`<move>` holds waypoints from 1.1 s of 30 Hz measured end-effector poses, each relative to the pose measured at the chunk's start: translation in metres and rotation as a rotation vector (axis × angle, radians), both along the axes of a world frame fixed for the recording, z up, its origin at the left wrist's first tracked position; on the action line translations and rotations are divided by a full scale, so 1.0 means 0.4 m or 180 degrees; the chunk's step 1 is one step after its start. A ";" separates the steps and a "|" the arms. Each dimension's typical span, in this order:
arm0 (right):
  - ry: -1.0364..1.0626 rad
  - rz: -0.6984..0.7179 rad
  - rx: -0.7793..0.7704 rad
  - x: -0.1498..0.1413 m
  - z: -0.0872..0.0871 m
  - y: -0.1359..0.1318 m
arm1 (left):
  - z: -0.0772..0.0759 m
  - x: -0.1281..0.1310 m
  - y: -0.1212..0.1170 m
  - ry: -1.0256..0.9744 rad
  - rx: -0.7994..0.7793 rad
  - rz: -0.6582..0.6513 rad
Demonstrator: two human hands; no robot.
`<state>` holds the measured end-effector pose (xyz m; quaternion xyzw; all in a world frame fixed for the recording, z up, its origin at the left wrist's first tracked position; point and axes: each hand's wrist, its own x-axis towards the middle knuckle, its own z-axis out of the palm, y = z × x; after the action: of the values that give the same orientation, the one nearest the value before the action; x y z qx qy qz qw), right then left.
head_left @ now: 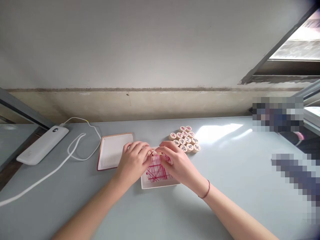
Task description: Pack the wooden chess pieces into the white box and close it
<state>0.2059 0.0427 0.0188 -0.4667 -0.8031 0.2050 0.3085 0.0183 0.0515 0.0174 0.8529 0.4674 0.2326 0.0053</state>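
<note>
Pale grey tabletop [232, 200]: left hand [132, 163] and right hand [178, 163] together, fingertips at two round wooden xiangqi discs [151, 153] over the white rectangular tray [160, 186], grip unclear; discs judged light, stiff, best pinched at the rim; cluster of matching discs [184, 139] just behind the tray.

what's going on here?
A person's left hand and right hand meet over a white tray printed with a red grid, their fingers at two round wooden xiangqi pieces. A cluster of more pieces sits just beyond. A red-edged white lid lies to the left, with a white power bank and its cable farther left.
</note>
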 end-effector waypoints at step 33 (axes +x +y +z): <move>-0.1523 -0.1226 -0.0391 0.167 0.074 0.202 | -0.004 0.020 0.015 0.0412 -0.0685 0.0097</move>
<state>0.2729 0.1236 0.0486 -0.6630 -0.7359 0.0754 0.1152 0.0262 0.0573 0.0156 0.8534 0.5020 0.1256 0.0630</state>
